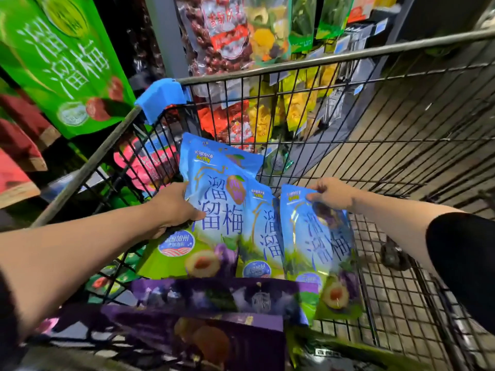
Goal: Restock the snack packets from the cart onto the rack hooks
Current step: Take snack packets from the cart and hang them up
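— Where do I stand? My left hand (174, 207) grips a stack of blue packets (214, 210) inside the cart (294, 64), fingers curled behind, thumb on the front; my right hand (332, 194) pinches another packet (318, 247) by its top edge.

— What could go wrong?

— The glossy stack may fan and slip; the pinched packet could swing and catch the wire. The hooks hang at twelve o'clock.
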`<state>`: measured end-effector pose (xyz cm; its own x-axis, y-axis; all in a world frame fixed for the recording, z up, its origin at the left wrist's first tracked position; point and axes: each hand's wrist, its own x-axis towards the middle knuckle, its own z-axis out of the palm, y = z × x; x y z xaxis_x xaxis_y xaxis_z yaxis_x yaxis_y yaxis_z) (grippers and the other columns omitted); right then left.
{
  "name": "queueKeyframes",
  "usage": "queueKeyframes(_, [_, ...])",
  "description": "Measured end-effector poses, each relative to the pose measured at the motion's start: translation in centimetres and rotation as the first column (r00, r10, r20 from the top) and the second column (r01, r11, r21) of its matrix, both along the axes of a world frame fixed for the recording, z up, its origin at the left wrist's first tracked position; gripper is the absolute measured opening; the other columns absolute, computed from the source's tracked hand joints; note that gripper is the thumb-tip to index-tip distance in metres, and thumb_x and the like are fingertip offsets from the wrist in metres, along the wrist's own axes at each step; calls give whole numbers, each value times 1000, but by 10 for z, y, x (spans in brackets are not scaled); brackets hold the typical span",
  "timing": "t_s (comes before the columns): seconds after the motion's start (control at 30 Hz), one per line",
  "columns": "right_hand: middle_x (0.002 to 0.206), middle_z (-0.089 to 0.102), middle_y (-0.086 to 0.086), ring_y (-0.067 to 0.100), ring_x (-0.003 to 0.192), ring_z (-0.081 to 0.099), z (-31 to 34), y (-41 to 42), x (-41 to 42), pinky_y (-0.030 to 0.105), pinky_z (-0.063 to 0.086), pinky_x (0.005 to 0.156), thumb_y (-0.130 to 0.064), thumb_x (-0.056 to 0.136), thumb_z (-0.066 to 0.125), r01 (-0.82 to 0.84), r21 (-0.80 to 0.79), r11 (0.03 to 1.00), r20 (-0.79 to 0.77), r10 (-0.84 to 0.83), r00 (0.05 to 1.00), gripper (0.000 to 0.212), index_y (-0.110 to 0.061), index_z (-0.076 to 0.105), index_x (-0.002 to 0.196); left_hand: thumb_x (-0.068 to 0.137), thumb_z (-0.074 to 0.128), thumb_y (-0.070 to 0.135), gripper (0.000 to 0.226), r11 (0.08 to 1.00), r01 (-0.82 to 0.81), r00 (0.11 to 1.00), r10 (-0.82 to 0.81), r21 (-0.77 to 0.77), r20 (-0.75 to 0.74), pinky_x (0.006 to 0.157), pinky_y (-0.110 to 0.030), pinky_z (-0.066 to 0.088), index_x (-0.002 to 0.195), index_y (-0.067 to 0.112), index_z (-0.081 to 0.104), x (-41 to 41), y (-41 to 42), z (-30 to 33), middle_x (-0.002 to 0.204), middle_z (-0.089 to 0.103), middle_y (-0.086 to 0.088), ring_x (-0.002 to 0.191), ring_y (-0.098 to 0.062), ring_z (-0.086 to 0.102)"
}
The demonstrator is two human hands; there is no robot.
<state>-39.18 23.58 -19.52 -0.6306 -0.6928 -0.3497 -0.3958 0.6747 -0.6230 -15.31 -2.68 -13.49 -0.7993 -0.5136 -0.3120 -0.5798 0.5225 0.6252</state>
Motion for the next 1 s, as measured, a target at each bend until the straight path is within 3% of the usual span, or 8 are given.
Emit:
queueKeyframes(0.1, [63,56,5,13,60,52,33,-23,4,27,39,62,-11,97,54,70,-263,962,78,-51,996,27,8,55,78,79,76,18,40,992,-16,999,12,-124,-29,89,-41,48,117,15,61,-3,-3,3,111,66,-8,102,-31,61])
queueKeyframes(0.2, [68,55,1,10,64,49,75,-64,21,23,37,60,-11,97,54,95,-467,879,94,-57,994,26,-7,57,72,92,61,27,27,996,-69,995,64,-64,-71,77,-39,47,113,11,62,-3,-1,3,101,65,-11,84,-26,58])
queueKeyframes(0.33, [70,53,5,13,66,52,91,-127,57,31,38,62,-18,92,60,65,-358,932,-220,-152,964,24,-13,56,69,66,51,84,87,944,-91,980,141,317,-141,95,-36,47,115,14,67,-2,10,8,108,64,1,92,-15,58])
queueKeyframes(0.4, [84,61,13,26,83,57,90,-154,81,33,41,69,-24,89,61,148,-268,952,-374,-244,895,20,-14,56,72,51,55,92,88,937,-116,973,174,331,-150,88,-30,41,101,21,69,-3,16,14,99,62,3,89,-13,54])
queueKeyframes(0.6, [102,64,14,33,102,57,78,-186,104,39,44,83,-28,85,69,131,-418,899,-322,-281,904,23,-9,60,95,80,72,29,33,989,-144,981,144,8,-128,61,-31,31,62,9,54,4,6,10,75,59,-14,73,-26,54])
queueKeyframes(0.7, [113,55,12,32,110,48,59,-158,99,42,38,90,-51,70,78,277,-501,820,-332,-478,813,69,-7,52,115,90,64,16,34,990,-139,986,134,-34,-101,64,-33,33,60,11,50,3,3,7,71,58,-12,73,-28,50])
queueKeyframes(0.87, [116,60,4,23,106,59,13,-75,116,34,48,89,-59,47,89,446,-169,879,374,-361,854,97,-13,37,116,92,63,17,25,981,-175,975,184,82,-122,67,-30,32,70,6,55,3,-3,-2,76,56,-19,71,-31,50])
queueKeyframes(1.0, [114,70,1,22,101,69,-14,-60,117,44,52,94,-50,34,96,349,-301,888,527,-150,836,106,-15,50,123,84,74,15,15,928,-123,977,176,351,-122,75,-38,53,94,6,69,6,-4,-3,95,72,-11,82,-25,65])
